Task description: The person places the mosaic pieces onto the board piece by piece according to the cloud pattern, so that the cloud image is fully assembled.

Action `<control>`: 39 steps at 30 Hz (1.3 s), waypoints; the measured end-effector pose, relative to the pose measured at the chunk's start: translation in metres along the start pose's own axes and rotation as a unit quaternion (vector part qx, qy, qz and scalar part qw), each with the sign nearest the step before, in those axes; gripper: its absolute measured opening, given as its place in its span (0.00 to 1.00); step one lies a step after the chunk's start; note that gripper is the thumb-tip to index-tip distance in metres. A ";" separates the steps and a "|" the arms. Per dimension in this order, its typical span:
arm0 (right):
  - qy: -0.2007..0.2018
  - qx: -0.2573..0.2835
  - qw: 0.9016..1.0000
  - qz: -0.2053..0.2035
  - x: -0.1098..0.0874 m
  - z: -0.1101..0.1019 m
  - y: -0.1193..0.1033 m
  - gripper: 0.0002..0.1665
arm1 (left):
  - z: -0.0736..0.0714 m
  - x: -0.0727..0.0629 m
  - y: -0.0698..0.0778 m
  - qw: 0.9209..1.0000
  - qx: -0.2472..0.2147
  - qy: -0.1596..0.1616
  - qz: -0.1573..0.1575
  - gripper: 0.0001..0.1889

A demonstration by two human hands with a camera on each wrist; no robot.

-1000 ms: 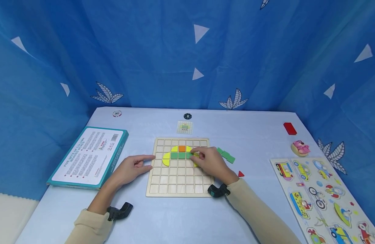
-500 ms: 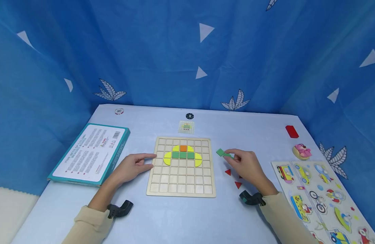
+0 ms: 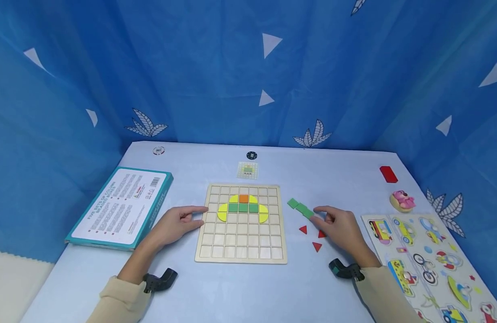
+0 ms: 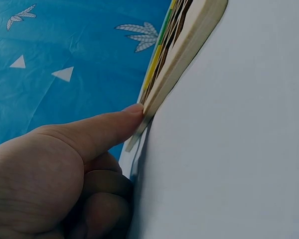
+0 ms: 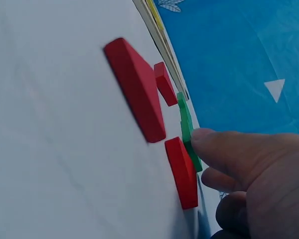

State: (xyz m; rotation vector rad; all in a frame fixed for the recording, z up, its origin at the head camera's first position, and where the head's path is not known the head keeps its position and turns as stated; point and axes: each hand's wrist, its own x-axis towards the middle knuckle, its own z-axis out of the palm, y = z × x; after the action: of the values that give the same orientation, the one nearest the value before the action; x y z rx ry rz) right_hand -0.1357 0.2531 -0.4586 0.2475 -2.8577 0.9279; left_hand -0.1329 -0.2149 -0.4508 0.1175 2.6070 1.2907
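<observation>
The wooden grid board (image 3: 241,251) lies mid-table. Yellow quarter-circle pieces (image 3: 222,212), an orange square tile (image 3: 243,198) and a row of green square tiles (image 3: 243,207) are set in it. My left hand (image 3: 173,225) touches the board's left edge with thumb and index fingertips; the left wrist view shows the thumb (image 4: 114,130) against that edge. Right of the board, a slanting line of loose green square tiles (image 3: 301,207) lies on the table. My right hand (image 3: 343,229) pinches the nearest green square tile (image 3: 308,213) at its end. Red triangles (image 3: 317,246) lie just below.
A small pattern card (image 3: 247,170) and a dark round disc (image 3: 251,155) lie beyond the board. A teal-edged box (image 3: 119,208) is at left. At right are a picture puzzle board (image 3: 418,251), a pink figurine (image 3: 403,200) and a red block (image 3: 388,174).
My right hand has moved right, off the grid board to the loose green square tiles, uncovering the board's right side and the red triangles. My left hand stays at the board's left edge.
</observation>
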 end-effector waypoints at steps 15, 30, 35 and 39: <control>-0.001 -0.034 0.999 0.013 0.000 0.004 -0.004 0.19 | 0.000 0.001 -0.001 1.000 -0.003 -0.002 -0.002 0.21; 0.012 -0.027 1.000 0.004 -0.002 0.005 -0.003 0.20 | 0.001 0.000 -0.004 1.000 -0.001 0.001 0.010 0.21; 0.016 0.011 1.000 0.015 -0.001 0.003 -0.002 0.20 | 0.001 0.000 -0.003 1.000 -0.001 0.000 0.012 0.21; 0.020 0.028 0.999 0.013 0.000 0.000 -0.004 0.19 | 0.000 0.000 -0.002 1.000 -0.002 -0.001 0.010 0.21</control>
State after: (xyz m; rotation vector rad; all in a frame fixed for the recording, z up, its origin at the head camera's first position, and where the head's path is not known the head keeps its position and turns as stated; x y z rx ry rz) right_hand -0.1352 0.2505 -0.4562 0.1947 -2.8070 1.0078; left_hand -0.1328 -0.2161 -0.4525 0.1457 2.6075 1.3029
